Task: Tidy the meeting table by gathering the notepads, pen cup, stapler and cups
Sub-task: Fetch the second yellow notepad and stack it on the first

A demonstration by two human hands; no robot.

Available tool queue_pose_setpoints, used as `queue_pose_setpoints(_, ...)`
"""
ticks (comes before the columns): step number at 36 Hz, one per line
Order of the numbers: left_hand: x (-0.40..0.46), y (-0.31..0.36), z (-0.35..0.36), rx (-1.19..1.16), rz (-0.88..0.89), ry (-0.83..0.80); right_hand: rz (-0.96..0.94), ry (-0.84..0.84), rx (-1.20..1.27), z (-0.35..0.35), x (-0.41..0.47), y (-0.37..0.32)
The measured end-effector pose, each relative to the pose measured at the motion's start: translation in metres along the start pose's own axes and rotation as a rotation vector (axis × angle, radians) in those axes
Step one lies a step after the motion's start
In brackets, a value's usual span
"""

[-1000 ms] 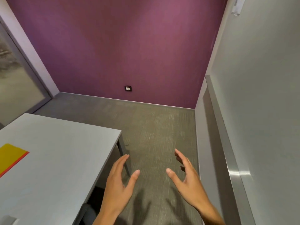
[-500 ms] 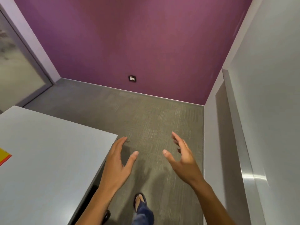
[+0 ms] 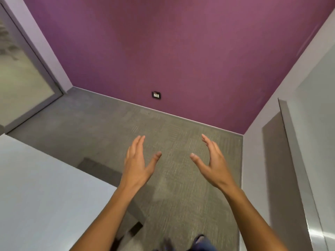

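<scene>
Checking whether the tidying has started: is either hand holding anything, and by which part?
Nothing is held. The left hand and right hand are both open and empty above the carpet, beside the table.

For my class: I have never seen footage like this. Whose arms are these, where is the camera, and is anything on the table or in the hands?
There is no machine here. The picture comes from a wide-angle camera worn on a person's head, looking forward and down, so the two bare arms reaching in from below are that person's own. The left hand and the right hand are both held out above the grey carpet with fingers straight and spread; neither holds anything. The pale table shows only as a corner at lower left, and no notepads, cups or stapler appear on the part in view. Ahead is a purple wall with a small socket low down.
</scene>
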State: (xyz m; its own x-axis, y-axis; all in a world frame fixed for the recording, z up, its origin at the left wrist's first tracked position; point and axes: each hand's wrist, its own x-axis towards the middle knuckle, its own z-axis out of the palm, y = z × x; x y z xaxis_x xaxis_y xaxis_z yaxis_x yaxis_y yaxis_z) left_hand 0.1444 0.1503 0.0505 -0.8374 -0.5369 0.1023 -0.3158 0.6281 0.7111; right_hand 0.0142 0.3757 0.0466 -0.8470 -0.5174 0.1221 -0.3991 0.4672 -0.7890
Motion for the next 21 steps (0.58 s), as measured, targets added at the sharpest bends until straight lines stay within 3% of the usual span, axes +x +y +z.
queue_pose_setpoints(11, 0.137, 0.032, 0.057, -0.028, -0.083, 0.106, -0.075, -0.009, 0.072, -0.031, 0.176, 0.054)
queue_pose_setpoints(21, 0.215, 0.059, 0.09, -0.062, -0.251, 0.219, -0.194, -0.166, 0.108, -0.048, 0.313, 0.059)
